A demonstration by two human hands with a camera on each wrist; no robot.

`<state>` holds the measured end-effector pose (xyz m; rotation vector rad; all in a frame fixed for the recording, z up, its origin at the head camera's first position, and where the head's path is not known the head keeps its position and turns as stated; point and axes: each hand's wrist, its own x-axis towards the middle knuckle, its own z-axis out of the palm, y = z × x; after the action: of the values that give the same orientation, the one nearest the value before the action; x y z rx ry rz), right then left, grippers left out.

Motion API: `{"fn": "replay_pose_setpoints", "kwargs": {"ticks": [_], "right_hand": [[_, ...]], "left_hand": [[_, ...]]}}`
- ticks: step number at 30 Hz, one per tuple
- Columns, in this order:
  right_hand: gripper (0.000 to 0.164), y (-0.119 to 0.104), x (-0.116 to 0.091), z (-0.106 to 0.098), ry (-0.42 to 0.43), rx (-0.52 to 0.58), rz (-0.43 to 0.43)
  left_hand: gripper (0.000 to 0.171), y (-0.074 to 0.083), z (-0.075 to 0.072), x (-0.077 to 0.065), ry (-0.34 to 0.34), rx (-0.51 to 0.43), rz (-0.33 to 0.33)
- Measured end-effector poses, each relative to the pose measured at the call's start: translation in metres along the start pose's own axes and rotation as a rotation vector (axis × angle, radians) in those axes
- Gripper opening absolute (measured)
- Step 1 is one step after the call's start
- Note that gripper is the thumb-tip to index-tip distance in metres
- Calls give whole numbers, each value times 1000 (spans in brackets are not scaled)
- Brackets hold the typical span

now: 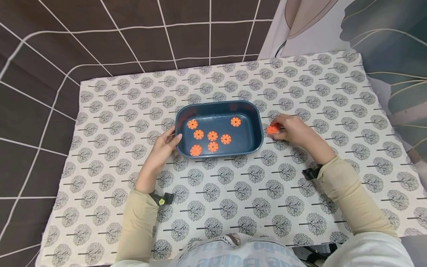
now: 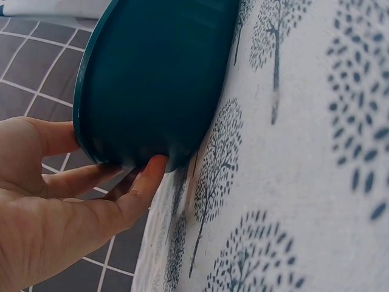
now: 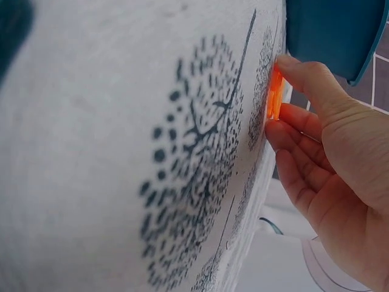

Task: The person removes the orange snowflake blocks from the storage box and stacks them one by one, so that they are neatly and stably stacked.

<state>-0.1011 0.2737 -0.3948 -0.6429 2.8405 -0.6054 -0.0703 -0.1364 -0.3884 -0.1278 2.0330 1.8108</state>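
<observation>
A dark blue rectangular plastic tub (image 1: 245,142) stands on the table, with several flat orange notched discs (image 1: 212,136) scattered over its floor, mostly towards the left and front. My left hand (image 1: 162,148) holds the tub's left end, thumb at the rim and fingers along the outside wall (image 2: 152,79). Just outside the right end, my right hand (image 1: 293,129) pinches orange notched discs (image 1: 271,129) between thumb and fingers. They look like a small stack, edge-on in the right wrist view (image 3: 275,94), close over the cloth.
A white cloth (image 1: 227,193) printed with grey trees covers the table. Behind and to the left hangs a dark curtain with a white grid (image 1: 186,40). Patterned fabric (image 1: 397,74) drapes at the right, and a black cable (image 1: 280,48) shows at the back edge.
</observation>
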Motion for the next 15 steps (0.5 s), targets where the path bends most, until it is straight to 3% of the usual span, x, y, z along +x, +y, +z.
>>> {"fn": "replay_pose_setpoints", "kwargs": {"ticks": [15], "right_hand": [[40, -2, -1, -4, -42, 18, 37]], "left_hand": [[57, 0, 0, 1, 1, -8, -13]]}}
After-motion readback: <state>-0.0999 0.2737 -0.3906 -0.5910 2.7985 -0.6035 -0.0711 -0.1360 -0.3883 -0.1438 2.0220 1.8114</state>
